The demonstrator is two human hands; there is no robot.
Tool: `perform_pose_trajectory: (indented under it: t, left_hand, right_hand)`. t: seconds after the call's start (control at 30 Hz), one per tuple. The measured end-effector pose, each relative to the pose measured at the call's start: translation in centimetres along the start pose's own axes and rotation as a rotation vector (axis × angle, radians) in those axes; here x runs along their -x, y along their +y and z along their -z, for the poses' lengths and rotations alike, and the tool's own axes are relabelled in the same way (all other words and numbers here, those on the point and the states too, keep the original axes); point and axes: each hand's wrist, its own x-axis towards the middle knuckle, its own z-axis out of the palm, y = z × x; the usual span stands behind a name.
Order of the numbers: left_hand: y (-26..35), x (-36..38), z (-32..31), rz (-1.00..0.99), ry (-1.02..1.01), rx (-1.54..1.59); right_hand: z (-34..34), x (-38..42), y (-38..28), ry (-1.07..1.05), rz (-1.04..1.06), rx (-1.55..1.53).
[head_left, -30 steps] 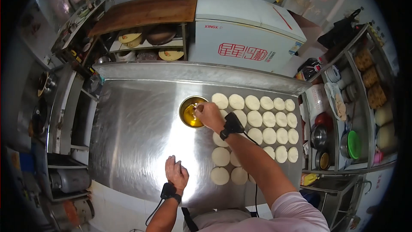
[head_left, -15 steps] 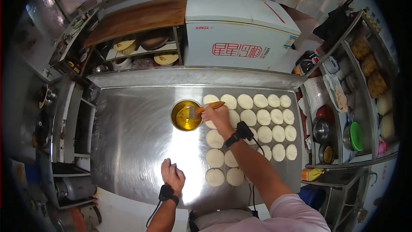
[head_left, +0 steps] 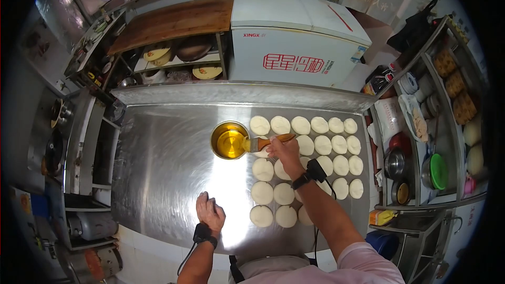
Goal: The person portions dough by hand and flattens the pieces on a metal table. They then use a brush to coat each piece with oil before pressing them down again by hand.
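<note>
My right hand is closed round the wooden handle of a flat brush. The bristles are at the right rim of a round metal pot of yellow oil. Rows of pale round dough pieces lie on the steel table to the right of the pot, some of them hidden under my right hand and forearm. My left hand rests on the table near its front edge, fingers apart, with nothing in it.
The steel table has a raised back edge. Behind it stand a white chest freezer and a wooden-topped shelf unit. A rack with bowls and a green lid is at the right. A gas cylinder lies at the lower left.
My right hand has moved right with the brush, and the bristles have gone from over the oil to the pot's right rim. My left hand stays in place on the table.
</note>
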Motion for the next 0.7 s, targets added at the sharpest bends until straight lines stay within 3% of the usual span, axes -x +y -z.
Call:
perform_pose_trajectory:
  t: [0.23,0.43,0.57,0.7]
  left_hand:
    - [-0.2,0.2,-0.2,-0.001,0.009,0.003]
    - [-0.1,0.1,-0.2,-0.011,0.012,0.024]
    - [-0.2,0.3,-0.3,-0.003,-0.007,0.0]
    - [-0.1,0.3,-0.2,-0.01,-0.008,-0.016]
  right_hand:
    - [3.4,-0.8,0.3,0.009,0.077,0.016]
    - [2.3,-4.9,0.4,0.112,0.173,-0.072]
    - [0.7,-7.7,2.2,0.099,0.149,-0.082]
    - [3.3,-8.3,3.1,0.155,0.162,0.011]
